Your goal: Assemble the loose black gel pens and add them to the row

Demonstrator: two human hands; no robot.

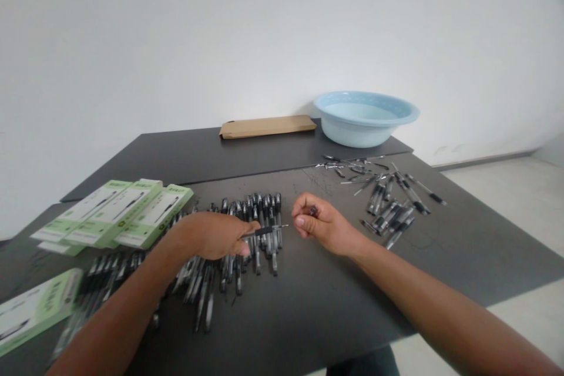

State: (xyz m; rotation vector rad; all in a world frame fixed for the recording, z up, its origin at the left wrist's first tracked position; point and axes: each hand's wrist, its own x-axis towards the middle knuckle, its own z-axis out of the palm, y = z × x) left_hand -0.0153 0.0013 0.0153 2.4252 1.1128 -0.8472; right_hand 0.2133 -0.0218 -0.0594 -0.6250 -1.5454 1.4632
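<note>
My left hand (220,236) is closed around a pen (264,231) with a black grip, held level. Its bare tip points right, towards my right hand (315,220). The fingers of my right hand are curled, and the dark end of what looks like a pen cap (313,210) shows between them. A small gap separates the pen's tip from my right fingers. Under and around my left hand lie many capped pens (238,264) in a loose row, partly hidden by my arm. More pens and pen parts (392,211) are scattered to the right.
Green and white pen boxes (152,217) are stacked at the left, with another box (39,305) nearer me. Towards the back of the dark table (299,317) stand a flat brown cardboard piece (268,127) and a light blue basin (361,132). A wall rises behind.
</note>
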